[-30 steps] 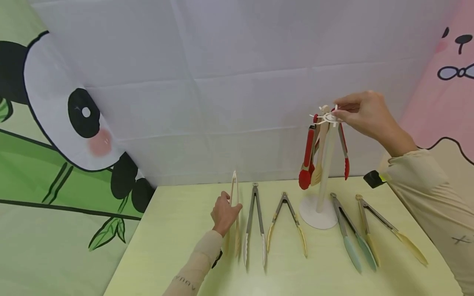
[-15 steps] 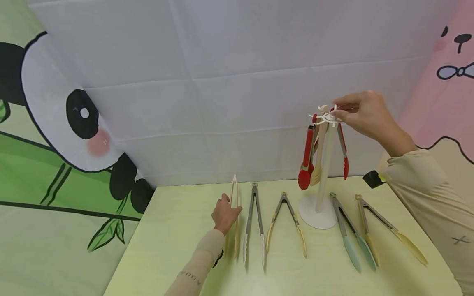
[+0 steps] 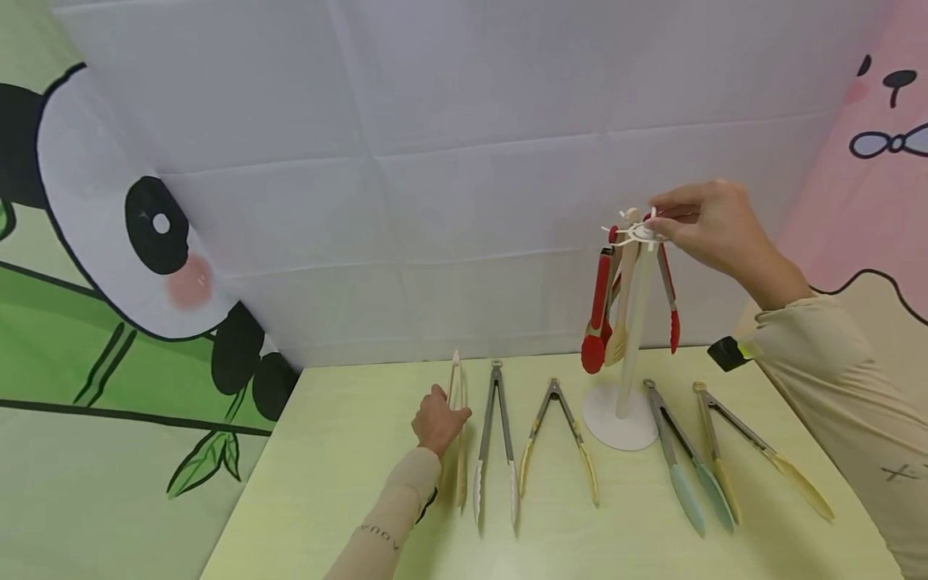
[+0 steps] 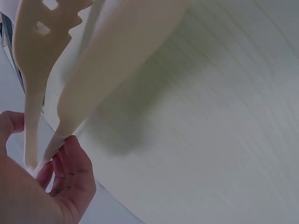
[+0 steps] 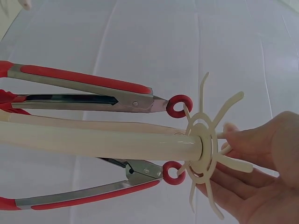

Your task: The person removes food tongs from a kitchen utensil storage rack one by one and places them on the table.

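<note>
My left hand (image 3: 438, 420) holds cream tongs (image 3: 461, 475) at the left of the row on the table. In the left wrist view, fingers and thumb lie around the narrow part of the tongs (image 4: 112, 65); one arm has a slotted, toothed head. With thumb and fingertips my right hand (image 3: 714, 225) pinches a hook at the top of a white utensil stand (image 5: 93, 140). Two red-handled tongs (image 5: 88, 81) hang there by red rings, one on either side of the pole. A pale wooden-coloured utensil (image 3: 618, 342) hangs between them, partly hidden.
Right of the cream tongs lie white-tipped tongs (image 3: 484, 459) and yellow-tipped tongs (image 3: 535, 439). Beyond the stand's round base (image 3: 609, 431) are green-tipped tongs (image 3: 685, 490) and another yellow-tipped pair (image 3: 801, 485). A white cloth (image 3: 471, 201) hangs behind the table.
The far end of the cream tongs has come down slightly in my left hand. My right hand stays at the stand's top. The whole head view has shifted a little.
</note>
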`<state>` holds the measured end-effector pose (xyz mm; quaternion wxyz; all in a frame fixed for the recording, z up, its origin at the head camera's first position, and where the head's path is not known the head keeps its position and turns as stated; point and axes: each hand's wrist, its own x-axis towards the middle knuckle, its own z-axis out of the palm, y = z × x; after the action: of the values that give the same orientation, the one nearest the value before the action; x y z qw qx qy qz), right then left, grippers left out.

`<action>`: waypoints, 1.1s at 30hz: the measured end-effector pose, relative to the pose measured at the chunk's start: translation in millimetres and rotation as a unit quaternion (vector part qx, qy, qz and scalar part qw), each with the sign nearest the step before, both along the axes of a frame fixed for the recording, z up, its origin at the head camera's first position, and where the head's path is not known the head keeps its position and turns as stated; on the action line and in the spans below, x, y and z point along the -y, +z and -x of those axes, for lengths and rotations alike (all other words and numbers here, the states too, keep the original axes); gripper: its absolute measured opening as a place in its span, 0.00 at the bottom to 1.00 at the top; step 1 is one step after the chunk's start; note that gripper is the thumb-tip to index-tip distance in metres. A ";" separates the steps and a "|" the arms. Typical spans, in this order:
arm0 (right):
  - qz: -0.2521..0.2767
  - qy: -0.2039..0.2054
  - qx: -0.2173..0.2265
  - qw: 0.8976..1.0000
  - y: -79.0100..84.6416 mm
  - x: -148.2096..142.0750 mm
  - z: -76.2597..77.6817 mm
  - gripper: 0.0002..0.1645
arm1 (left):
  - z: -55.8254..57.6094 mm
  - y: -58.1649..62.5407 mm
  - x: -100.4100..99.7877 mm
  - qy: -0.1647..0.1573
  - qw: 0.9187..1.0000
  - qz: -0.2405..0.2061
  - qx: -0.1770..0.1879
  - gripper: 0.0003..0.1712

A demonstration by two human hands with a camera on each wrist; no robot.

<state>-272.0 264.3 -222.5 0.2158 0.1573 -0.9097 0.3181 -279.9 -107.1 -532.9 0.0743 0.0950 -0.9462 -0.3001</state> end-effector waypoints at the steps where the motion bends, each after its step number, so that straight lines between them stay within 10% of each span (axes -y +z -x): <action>1: 0.000 0.000 -0.001 1.000 -0.2 0.0 -0.2 0.19 | 0.2 -0.5 0.3 0.000 1.000 -0.001 0.001 0.25; 33: 0.007 0.002 0.001 1.000 -1.0 2.0 0.9 0.19 | 10.7 -17.7 15.6 -0.016 0.999 -0.042 -0.002 0.11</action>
<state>-272.9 262.4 -223.5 0.2153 0.1573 -0.9073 0.3251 -290.6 -122.7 -550.6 0.0674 0.0822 -0.9341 -0.3407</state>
